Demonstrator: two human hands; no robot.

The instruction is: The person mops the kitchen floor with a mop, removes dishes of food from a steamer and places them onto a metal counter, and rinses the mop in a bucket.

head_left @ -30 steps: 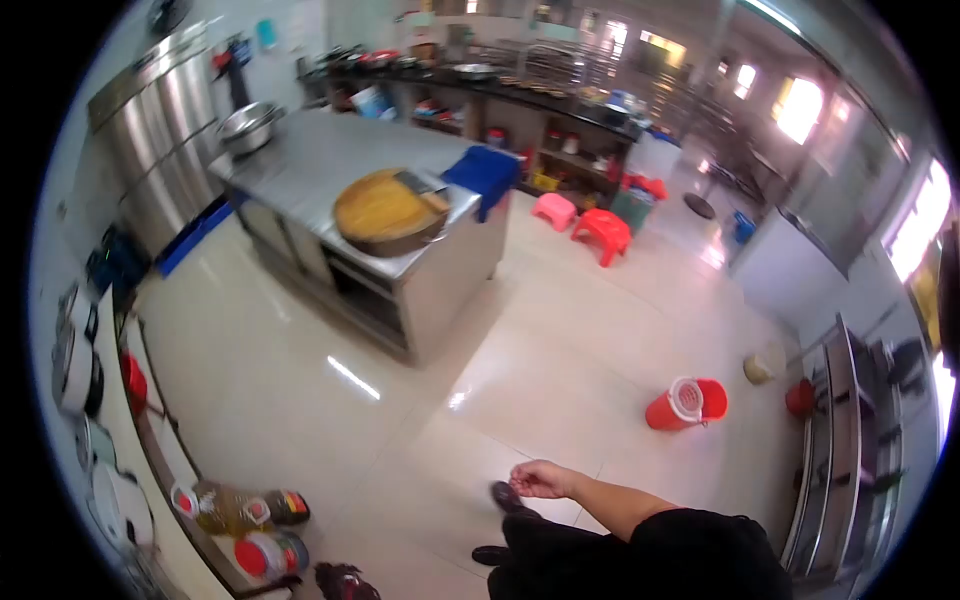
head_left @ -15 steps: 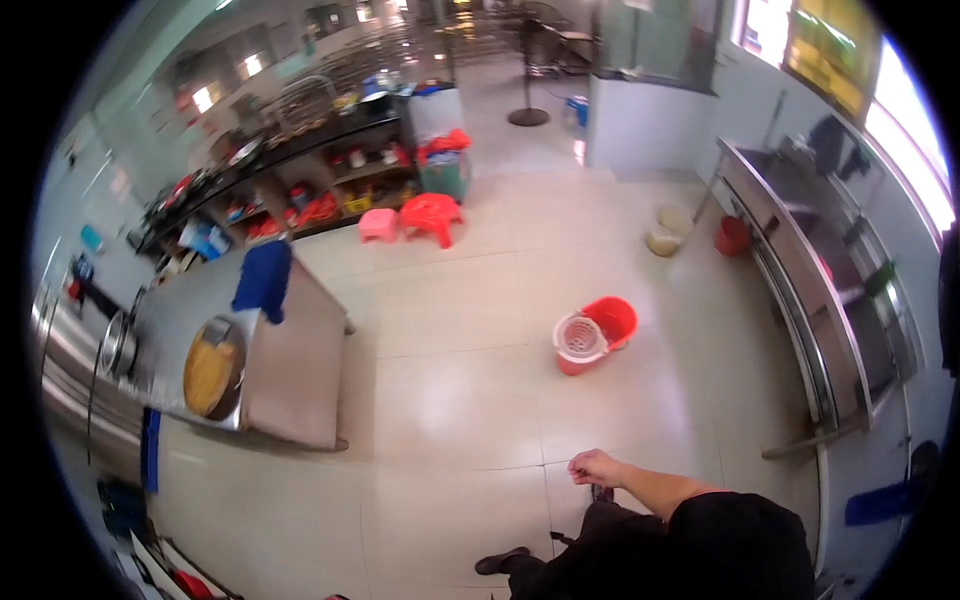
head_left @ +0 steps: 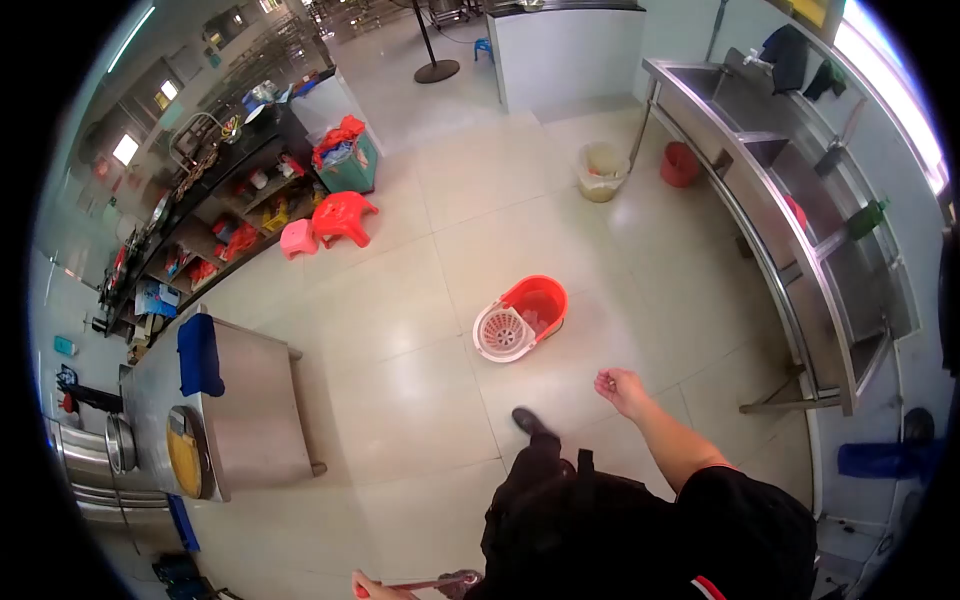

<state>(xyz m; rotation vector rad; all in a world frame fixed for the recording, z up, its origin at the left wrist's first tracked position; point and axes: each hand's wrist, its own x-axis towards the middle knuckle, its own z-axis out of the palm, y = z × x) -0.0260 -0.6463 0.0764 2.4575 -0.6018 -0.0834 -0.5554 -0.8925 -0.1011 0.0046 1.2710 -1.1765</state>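
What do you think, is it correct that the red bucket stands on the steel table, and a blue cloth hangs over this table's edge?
Not quite: the head view shows the red bucket on the tiled floor, not on the steel table. The blue cloth does hang over the table's edge.

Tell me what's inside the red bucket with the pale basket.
The red bucket has the pale, slotted basket at one end. Through the open end, something whitish shows, too unclear to name. Whatever lies directly under the basket is mostly hidden.
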